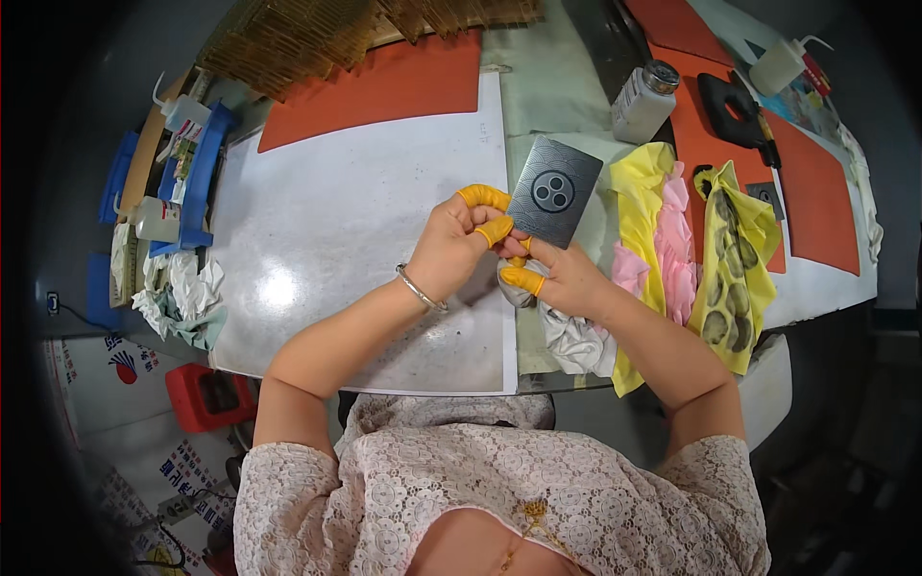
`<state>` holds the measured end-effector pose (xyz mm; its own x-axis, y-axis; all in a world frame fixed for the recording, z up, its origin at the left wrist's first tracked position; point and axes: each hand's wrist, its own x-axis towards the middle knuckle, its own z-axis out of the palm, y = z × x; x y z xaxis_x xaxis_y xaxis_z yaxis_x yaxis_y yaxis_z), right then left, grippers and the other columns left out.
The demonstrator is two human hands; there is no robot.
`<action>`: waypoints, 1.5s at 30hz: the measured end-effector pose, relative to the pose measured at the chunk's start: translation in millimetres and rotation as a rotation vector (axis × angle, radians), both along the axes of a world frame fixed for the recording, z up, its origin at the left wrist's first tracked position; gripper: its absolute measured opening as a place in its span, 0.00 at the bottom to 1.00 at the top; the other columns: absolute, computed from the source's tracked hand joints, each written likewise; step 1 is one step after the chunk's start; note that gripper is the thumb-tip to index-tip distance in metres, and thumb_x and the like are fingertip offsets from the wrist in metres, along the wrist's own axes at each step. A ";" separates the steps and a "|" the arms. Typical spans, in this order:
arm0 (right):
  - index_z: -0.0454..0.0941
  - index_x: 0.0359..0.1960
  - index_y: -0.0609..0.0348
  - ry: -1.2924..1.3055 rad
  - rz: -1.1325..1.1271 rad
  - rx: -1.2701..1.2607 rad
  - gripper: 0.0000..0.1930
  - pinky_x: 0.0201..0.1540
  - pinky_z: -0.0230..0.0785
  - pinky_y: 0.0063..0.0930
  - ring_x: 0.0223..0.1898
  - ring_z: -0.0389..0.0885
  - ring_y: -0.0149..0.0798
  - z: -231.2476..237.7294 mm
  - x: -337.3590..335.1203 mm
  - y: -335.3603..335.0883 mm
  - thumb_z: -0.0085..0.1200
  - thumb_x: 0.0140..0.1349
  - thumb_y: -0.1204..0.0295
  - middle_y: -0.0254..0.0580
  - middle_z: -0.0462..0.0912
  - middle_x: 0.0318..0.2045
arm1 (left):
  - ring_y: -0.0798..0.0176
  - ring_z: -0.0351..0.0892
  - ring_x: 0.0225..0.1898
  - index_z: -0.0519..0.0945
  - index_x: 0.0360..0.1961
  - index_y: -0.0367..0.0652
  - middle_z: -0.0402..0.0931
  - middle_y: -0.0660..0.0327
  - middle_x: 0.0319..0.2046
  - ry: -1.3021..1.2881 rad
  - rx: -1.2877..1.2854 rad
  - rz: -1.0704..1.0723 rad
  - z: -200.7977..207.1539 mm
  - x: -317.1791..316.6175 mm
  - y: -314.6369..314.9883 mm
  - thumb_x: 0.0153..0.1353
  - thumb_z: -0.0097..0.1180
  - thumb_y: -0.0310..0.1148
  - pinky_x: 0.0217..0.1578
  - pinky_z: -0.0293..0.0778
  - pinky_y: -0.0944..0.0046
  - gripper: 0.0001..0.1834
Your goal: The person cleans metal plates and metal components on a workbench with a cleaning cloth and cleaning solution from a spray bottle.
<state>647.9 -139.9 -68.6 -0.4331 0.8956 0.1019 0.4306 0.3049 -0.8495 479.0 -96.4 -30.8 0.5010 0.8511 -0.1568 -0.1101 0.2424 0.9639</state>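
Observation:
A dark grey rectangular plate with a fine wavy pattern and a ring around three round spots is held up, tilted, in front of me. My left hand is closed, pinching the plate's lower left edge between thumb and finger. Yellow finger cots cover some fingertips of both hands. Just below the plate, my right hand is closed too, with its upper edge against the plate's bottom. Its thumb presses a pale grey cloth wad, partly hidden. A crumpled white cloth lies under my right wrist.
Yellow cloths and a pink cloth lie right of my hands, beside a stained yellow cloth. A white bottle stands behind them. Orange mats and brass-coloured racks are at the back; a blue tray stands left.

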 end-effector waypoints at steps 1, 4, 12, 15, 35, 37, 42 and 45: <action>0.72 0.40 0.59 0.029 -0.005 0.032 0.13 0.46 0.64 0.28 0.42 0.75 0.41 1.3 -0.3 0.2 0.53 0.54 0.68 0.40 0.77 0.37 | 0.65 0.77 0.29 0.65 0.41 0.32 0.74 0.55 0.28 -0.006 -0.011 0.007 0.1 0.0 0.1 0.57 0.45 0.20 0.30 0.73 0.71 0.10; 0.72 0.40 0.60 0.054 -0.007 0.027 0.14 0.44 0.64 0.27 0.41 0.75 0.40 3.7 1.1 0.7 0.53 0.53 0.68 0.40 0.77 0.37 | 0.66 0.77 0.28 0.65 0.41 0.32 0.74 0.55 0.28 0.005 0.000 0.011 5.0 4.0 0.0 0.57 0.44 0.20 0.30 0.73 0.71 0.10; 0.71 0.42 0.60 0.063 -0.012 -0.060 0.15 0.46 0.63 0.26 0.43 0.73 0.35 3.1 2.2 -1.0 0.54 0.54 0.69 0.37 0.76 0.39 | 0.67 0.76 0.28 0.66 0.41 0.33 0.74 0.56 0.28 0.013 0.006 0.010 6.4 8.6 -0.1 0.57 0.45 0.20 0.30 0.73 0.72 0.10; 0.71 0.43 0.61 0.042 -0.026 -0.141 0.16 0.47 0.63 0.26 0.43 0.73 0.35 7.6 1.0 -1.8 0.54 0.54 0.69 0.38 0.76 0.40 | 0.67 0.76 0.28 0.66 0.40 0.33 0.74 0.56 0.28 0.011 0.008 0.008 4.8 7.6 0.7 0.56 0.46 0.21 0.29 0.73 0.72 0.10; 0.72 0.28 0.57 0.096 0.003 -0.026 0.18 0.34 0.65 0.42 0.26 0.75 0.53 3.2 -2.9 3.5 0.47 0.52 0.53 0.46 0.77 0.22 | 0.67 0.76 0.26 0.69 0.38 0.35 0.75 0.56 0.27 0.080 0.138 -0.349 73.5 151.3 31.1 0.55 0.45 0.23 0.28 0.74 0.69 0.09; 0.72 0.27 0.58 0.074 -0.022 0.027 0.16 0.33 0.65 0.42 0.26 0.74 0.53 12.8 -2.1 0.7 0.48 0.51 0.56 0.47 0.77 0.21 | 0.67 0.76 0.25 0.69 0.38 0.33 0.75 0.55 0.28 0.054 0.076 -0.519 74.1 216.2 43.3 0.55 0.45 0.22 0.28 0.74 0.69 0.09; 0.73 0.33 0.59 -0.052 0.001 0.066 0.15 0.36 0.66 0.41 0.31 0.75 0.53 -5.7 0.5 2.4 0.50 0.50 0.61 0.51 0.77 0.29 | 0.65 0.77 0.26 0.69 0.38 0.32 0.75 0.53 0.29 0.083 0.006 -0.590 48.0 368.6 40.4 0.56 0.42 0.22 0.23 0.73 0.73 0.08; 0.73 0.38 0.60 0.294 -0.082 0.440 0.17 0.39 0.67 0.40 0.35 0.74 0.54 -33.3 -13.6 9.8 0.50 0.49 0.63 0.52 0.76 0.34 | 0.63 0.78 0.27 0.67 0.40 0.32 0.74 0.52 0.30 0.130 0.036 -0.569 36.6 419.3 46.2 0.56 0.37 0.21 0.22 0.74 0.73 0.11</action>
